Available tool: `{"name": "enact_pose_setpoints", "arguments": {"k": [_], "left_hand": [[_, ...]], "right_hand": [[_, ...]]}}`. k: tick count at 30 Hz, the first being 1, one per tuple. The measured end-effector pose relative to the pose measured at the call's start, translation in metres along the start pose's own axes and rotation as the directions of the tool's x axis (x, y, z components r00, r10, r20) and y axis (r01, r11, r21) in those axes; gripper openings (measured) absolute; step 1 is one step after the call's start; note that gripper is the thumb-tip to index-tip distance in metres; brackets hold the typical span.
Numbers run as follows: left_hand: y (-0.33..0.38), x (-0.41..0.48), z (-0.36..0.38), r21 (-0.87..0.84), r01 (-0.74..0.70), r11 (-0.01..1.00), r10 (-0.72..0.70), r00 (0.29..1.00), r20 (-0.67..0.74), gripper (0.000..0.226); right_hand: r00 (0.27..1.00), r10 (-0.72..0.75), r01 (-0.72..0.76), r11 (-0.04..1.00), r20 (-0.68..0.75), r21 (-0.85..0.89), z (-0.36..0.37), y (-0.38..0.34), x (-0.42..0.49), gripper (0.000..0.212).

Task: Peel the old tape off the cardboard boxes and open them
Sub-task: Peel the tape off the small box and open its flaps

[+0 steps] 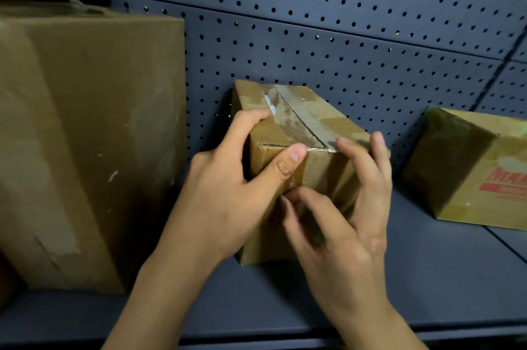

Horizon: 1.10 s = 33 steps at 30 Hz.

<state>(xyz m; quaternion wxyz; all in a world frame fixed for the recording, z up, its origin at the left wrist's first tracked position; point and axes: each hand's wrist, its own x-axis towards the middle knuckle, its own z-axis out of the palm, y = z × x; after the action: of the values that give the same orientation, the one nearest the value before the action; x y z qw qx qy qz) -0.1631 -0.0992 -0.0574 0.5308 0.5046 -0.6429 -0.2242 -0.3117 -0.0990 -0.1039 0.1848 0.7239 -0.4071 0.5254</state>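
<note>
Left hand (228, 193) grips the small box's (322, 178) near-left corner, thumb across the front; right hand (342, 221) is spread wide, fingertips (342, 143) at the taped top edge, thumb blurred lower on the front, no tape visibly pinched. Box sits on the shelf (427, 278) between the large box (85, 121) and the printed box (470, 173), its flaps closed, tape (302, 121) on the seam. Likely step: hunting a tape end; next needs a lifted edge, then a pinch and pull.

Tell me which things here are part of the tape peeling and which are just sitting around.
In the job: small box, old tape, left hand, right hand.
Sitting by, untouched: big box, red-printed box, pegboard wall, shelf.
</note>
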Motion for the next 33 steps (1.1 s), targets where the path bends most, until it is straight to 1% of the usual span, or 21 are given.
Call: {"name": "enact_pose_setpoints", "arguments": {"k": [8, 14, 21, 25, 29, 33], "left_hand": [[0.003, -0.001, -0.001, -0.013, -0.012, 1.000, 0.012, 1.000, 0.011, 0.049], [0.002, 0.000, -0.001, -0.021, 0.004, 1.000, -0.004, 1.000, 0.029, 0.051], [0.001, -0.001, -0.001, -0.022, 0.018, 1.000, -0.017, 0.999, 0.043, 0.049], [-0.002, -0.001, 0.000, 0.016, 0.048, 0.999, -0.049, 0.998, 0.046, 0.054], [-0.004, 0.000, -0.001, 0.037, 0.058, 0.998, -0.060, 0.997, 0.053, 0.056], [-0.009, 0.003, -0.005, 0.066, 0.025, 0.997, -0.029, 0.997, 0.070, 0.056]], "right_hand": [[1.000, 0.015, -0.016, 1.000, -0.006, -0.016, 0.000, -0.002, 0.003, 0.018], [1.000, 0.006, -0.006, 1.000, 0.007, -0.007, -0.003, -0.001, 0.002, 0.018], [0.999, -0.017, 0.016, 1.000, -0.035, -0.017, 0.001, 0.001, -0.001, 0.016], [0.999, -0.007, 0.004, 0.998, -0.047, -0.060, 0.006, -0.001, 0.000, 0.018], [0.999, 0.014, -0.017, 0.996, -0.030, -0.084, 0.006, -0.005, 0.000, 0.017], [1.000, 0.019, -0.019, 0.998, -0.003, -0.061, -0.005, -0.005, 0.003, 0.020]]}}
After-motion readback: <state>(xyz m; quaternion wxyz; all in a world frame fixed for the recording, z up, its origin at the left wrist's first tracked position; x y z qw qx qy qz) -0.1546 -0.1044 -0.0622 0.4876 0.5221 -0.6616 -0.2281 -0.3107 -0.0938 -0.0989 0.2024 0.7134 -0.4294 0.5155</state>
